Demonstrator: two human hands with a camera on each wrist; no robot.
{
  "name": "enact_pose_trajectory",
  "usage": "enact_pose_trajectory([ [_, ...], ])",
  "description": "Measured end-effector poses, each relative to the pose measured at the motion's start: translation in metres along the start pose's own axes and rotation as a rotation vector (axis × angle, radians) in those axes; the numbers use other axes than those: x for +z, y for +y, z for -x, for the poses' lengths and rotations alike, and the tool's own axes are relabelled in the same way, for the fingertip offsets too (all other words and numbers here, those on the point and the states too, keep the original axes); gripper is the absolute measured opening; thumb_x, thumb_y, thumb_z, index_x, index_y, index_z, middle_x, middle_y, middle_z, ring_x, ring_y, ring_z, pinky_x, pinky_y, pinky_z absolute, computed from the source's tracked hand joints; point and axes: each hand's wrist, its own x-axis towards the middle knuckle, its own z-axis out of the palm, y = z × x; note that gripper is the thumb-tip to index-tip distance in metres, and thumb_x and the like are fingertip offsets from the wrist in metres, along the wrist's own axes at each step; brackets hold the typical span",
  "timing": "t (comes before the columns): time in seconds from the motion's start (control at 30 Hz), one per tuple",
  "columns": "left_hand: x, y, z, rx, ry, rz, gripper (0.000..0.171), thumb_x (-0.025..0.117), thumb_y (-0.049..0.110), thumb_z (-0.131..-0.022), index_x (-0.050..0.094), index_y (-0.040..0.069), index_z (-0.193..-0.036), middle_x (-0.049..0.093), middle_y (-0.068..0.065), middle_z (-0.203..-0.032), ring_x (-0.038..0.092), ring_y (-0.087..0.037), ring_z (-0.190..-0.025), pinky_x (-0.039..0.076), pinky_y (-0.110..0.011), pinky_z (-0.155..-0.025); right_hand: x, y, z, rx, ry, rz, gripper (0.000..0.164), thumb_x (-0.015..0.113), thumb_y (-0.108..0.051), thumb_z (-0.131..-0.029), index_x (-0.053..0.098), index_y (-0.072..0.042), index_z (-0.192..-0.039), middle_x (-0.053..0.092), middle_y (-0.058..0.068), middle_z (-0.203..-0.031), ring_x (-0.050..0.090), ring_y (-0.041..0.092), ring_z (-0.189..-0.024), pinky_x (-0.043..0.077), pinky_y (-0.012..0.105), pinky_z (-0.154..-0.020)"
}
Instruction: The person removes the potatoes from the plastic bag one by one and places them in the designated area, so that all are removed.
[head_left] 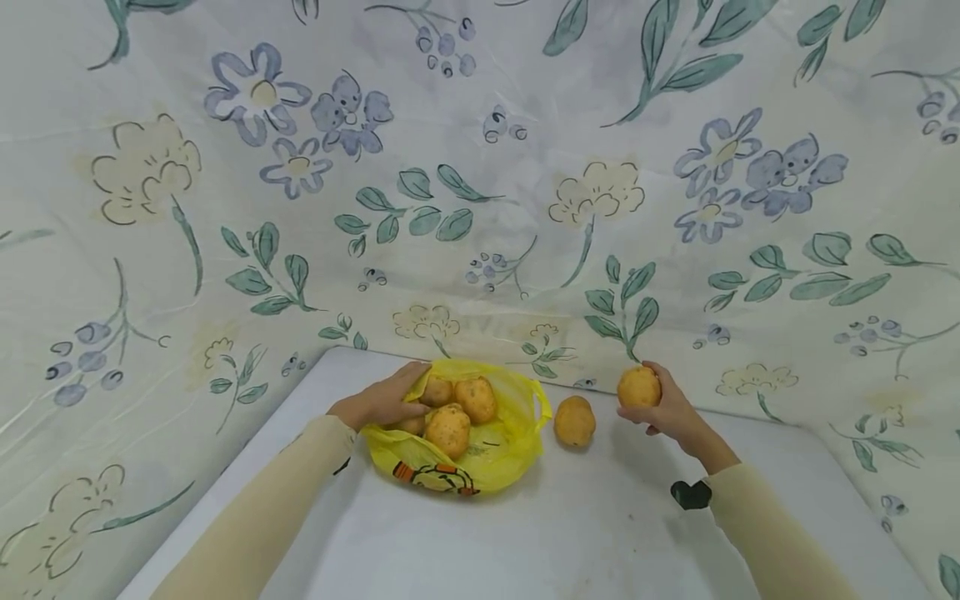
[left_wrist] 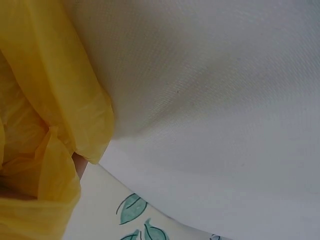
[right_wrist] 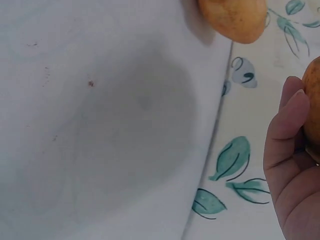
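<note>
1. Right hand (head_left: 672, 414) grasps one potato, the held potato (head_left: 639, 387), thumb and fingers curled round it; it appears lifted off the table (head_left: 570, 533).
2. Left hand (head_left: 382, 402) is at the left rim of the bag (head_left: 504, 467), thumb beside the potatoes inside (head_left: 448, 430). Whether its fingers clench the plastic I cannot tell.
3. One loose potato (head_left: 575, 422) lies on the table between bag and right hand, just beside the bag's handle (head_left: 546, 410).
4. Likeliest slip, I judge: the held potato could drop and roll, being round and smooth, if the fingers loosen.
5. Thin, slack plastic could fold inward if the left hand eased off, narrowing the mouth.
6. A sideways knock from bag or right hand could set the loose potato rolling; nothing props it.
7. Only the head view shows the bagged potatoes and both hands together.
8. Left wrist view gives the bag's folds up close, with just a sliver of skin beneath an edge; no potato can be made out there.
9. Right wrist view shows thumb and fingertips against the held potato, cut off by the frame, and small dark specks (right_wrist: 91, 83) on the table.
</note>
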Motion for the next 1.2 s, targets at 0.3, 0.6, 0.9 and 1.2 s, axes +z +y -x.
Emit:
enact_pose_trajectory([
  [0.3, 0.002, 0.0, -0.002, -0.013, -0.003, 0.002, 0.083, 0.06, 0.038, -0.096, 0.014, 0.008, -0.159, 0.01, -0.02, -0.165, 0.022, -0.043, -0.149, 0.025, -0.06, -0.118, 0.006, 0.013, -0.004, 0.023, -0.012, -0.004, 0.104, 0.078, -0.026, -0.084, 0.006, -0.016, -0.158, 0.036, 0.024, -0.14, 0.055, 0.028, -0.095, 0.05, 0.03, -0.067],
  [0.6, 0.001, 0.0, -0.002, -0.004, 0.0, 0.005, 0.083, 0.06, 0.037, -0.096, 0.015, 0.008, -0.158, 0.01, -0.021, -0.165, 0.023, -0.044, -0.148, 0.026, -0.061, -0.117, 0.011, 0.017, -0.005, 0.031, -0.027, -0.011, 0.103, 0.078, -0.025, -0.084, 0.007, -0.015, -0.157, 0.034, 0.025, -0.141, 0.054, 0.029, -0.097, 0.05, 0.03, -0.066],
  [0.9, 0.0, 0.003, -0.002, -0.028, -0.006, 0.02, 0.084, 0.06, 0.036, -0.095, 0.012, 0.01, -0.159, 0.007, -0.019, -0.166, 0.019, -0.043, -0.149, 0.024, -0.062, -0.118, 0.012, 0.024, -0.011, 0.026, -0.063, -0.002, 0.102, 0.079, -0.026, -0.083, 0.01, -0.014, -0.156, 0.036, 0.024, -0.139, 0.05, 0.03, -0.101, 0.05, 0.031, -0.066],
  [1.2, 0.001, 0.004, -0.004, -0.052, -0.006, 0.013, 0.084, 0.06, 0.039, -0.096, 0.012, 0.012, -0.159, 0.007, -0.019, -0.166, 0.019, -0.042, -0.15, 0.024, -0.061, -0.118, 0.016, 0.032, -0.016, 0.027, -0.088, 0.017, 0.099, 0.079, -0.025, -0.082, 0.013, -0.013, -0.155, 0.037, 0.025, -0.138, 0.05, 0.032, -0.104, 0.051, 0.032, -0.067],
])
